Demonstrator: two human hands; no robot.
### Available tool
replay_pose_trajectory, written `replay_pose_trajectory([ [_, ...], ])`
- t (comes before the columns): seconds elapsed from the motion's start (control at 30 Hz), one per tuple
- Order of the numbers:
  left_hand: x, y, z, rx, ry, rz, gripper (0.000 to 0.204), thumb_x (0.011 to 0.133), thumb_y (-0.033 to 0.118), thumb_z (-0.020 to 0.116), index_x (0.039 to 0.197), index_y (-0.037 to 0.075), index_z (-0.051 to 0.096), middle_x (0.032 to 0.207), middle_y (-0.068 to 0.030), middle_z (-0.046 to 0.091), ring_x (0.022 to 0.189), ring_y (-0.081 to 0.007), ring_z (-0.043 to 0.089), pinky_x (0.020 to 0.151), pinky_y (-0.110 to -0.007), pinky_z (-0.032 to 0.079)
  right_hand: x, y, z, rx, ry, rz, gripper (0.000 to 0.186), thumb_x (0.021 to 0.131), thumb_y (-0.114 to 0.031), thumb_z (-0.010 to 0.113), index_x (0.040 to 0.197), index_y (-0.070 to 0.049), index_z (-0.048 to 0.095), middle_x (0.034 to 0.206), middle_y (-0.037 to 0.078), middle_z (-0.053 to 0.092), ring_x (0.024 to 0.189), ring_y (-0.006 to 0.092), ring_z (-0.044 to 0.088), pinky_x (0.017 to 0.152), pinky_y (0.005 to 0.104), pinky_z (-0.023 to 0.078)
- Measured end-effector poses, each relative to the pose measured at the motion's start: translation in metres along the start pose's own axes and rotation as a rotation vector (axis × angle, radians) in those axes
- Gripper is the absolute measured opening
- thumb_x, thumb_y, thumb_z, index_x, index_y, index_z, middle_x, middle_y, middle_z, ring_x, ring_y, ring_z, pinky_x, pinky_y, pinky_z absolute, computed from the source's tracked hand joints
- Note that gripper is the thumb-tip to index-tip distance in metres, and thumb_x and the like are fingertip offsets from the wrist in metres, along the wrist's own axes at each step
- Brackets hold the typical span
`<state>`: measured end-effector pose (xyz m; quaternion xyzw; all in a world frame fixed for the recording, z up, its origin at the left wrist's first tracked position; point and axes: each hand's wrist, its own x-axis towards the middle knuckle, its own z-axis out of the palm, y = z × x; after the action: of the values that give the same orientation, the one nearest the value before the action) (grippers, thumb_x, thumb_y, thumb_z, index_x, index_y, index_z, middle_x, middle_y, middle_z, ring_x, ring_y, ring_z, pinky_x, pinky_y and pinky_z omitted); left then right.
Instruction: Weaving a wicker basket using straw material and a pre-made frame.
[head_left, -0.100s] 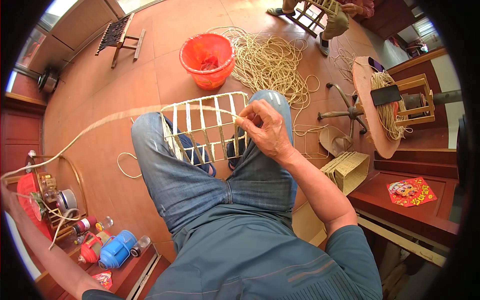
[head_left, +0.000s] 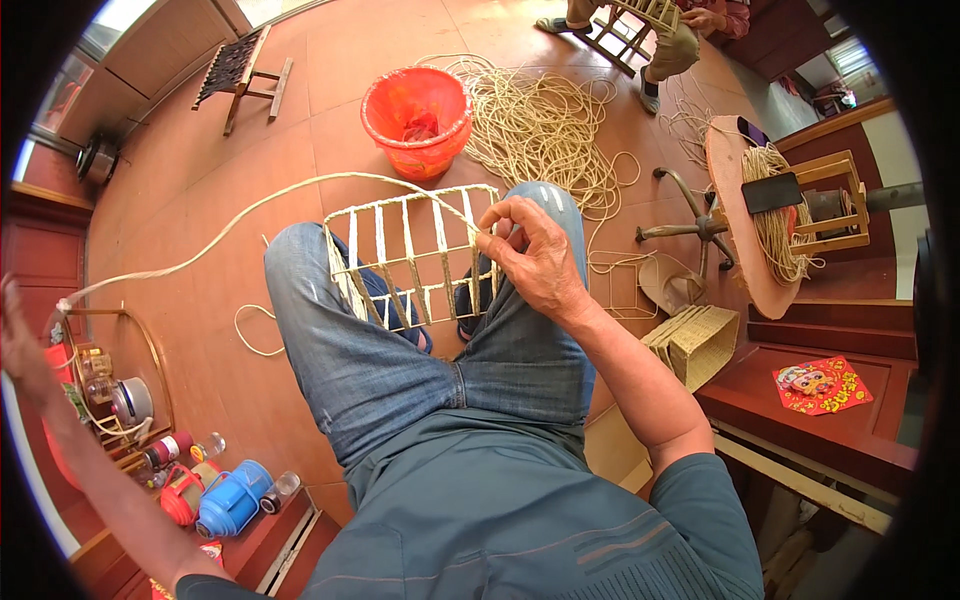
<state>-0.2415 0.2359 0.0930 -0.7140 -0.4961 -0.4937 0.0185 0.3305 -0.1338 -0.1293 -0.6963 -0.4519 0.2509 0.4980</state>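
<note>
A cord-wrapped wire frame (head_left: 400,262), box-shaped with open gaps, rests across my knees. My right hand (head_left: 535,255) is closed at its right side, thumb and fingers pinching a pale cord (head_left: 240,212) against the frame. From that pinch the cord arcs over the frame's top and runs far left. My left hand (head_left: 25,345) is raised at the left rim, somewhat blurred, its fingers stretched upward. The cord's far stretch passes beside it, apart from the fingers.
Ahead stands a red bucket (head_left: 415,120) beside a loose heap of cord (head_left: 540,130). A wheeled stool (head_left: 725,210) and stacked woven baskets (head_left: 695,345) are at right. Left are a blue thermos (head_left: 233,498) and jars. A co-worker's leg (head_left: 670,50) shows at the far right.
My left hand has swung upward at the left rim and come away from the cord. The cord's arc has risen and lies farther forward. My right hand stays put.
</note>
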Motion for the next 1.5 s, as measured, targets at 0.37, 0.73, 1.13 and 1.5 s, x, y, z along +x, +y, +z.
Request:
replay_pose_trajectory([
  [0.37,-0.346,0.304,0.171,-0.780,-1.111,-0.385,0.019,0.102,0.007,0.069,0.119,0.000,0.074,0.100,-0.0095,0.074,0.088,-0.0149,0.072,0.080,-0.030,0.057,-0.004,0.006,-0.002,-0.105,-0.008,-0.202,0.014,0.097,-0.005,0.080,0.110,-0.005,0.078,0.098,0.005,0.065,0.076,0.0119,0.063,0.069,0.0276,0.053],
  [0.73,-0.390,0.337,0.208,-0.802,-1.116,-0.435,0.070,0.101,0.008,0.066,0.164,-0.001,0.039,0.096,-0.0134,0.075,0.079,-0.0200,0.074,0.076,-0.036,0.059,-0.008,0.004,-0.003,-0.218,0.033,-0.255,0.014,0.098,-0.011,0.080,0.108,-0.002,0.078,0.089,0.012,0.064,0.074,0.0257,0.065,0.066,0.0377,0.054],
  [1.13,-0.399,0.350,0.239,-0.915,-1.106,-0.662,0.061,0.101,0.013,0.069,0.154,-0.006,0.047,0.083,-0.0124,0.076,0.075,-0.0159,0.072,0.074,-0.033,0.056,0.021,0.002,-0.026,-0.128,-0.362,0.065,0.026,0.107,-0.023,0.071,0.102,0.003,0.073,0.084,0.004,0.068,0.080,0.0097,0.058,0.073,0.0319,0.050],
  [1.5,-0.404,0.381,0.249,-1.187,-0.838,-1.226,0.034,0.107,0.022,0.074,0.132,0.002,0.064,0.071,0.0075,0.055,0.055,-0.0015,0.045,0.050,-0.019,0.037,0.019,-0.004,-0.027,-0.108,-0.359,0.134,0.032,0.105,-0.027,0.068,0.103,0.005,0.075,0.081,0.008,0.071,0.079,0.0146,0.063,0.075,0.0346,0.052],
])
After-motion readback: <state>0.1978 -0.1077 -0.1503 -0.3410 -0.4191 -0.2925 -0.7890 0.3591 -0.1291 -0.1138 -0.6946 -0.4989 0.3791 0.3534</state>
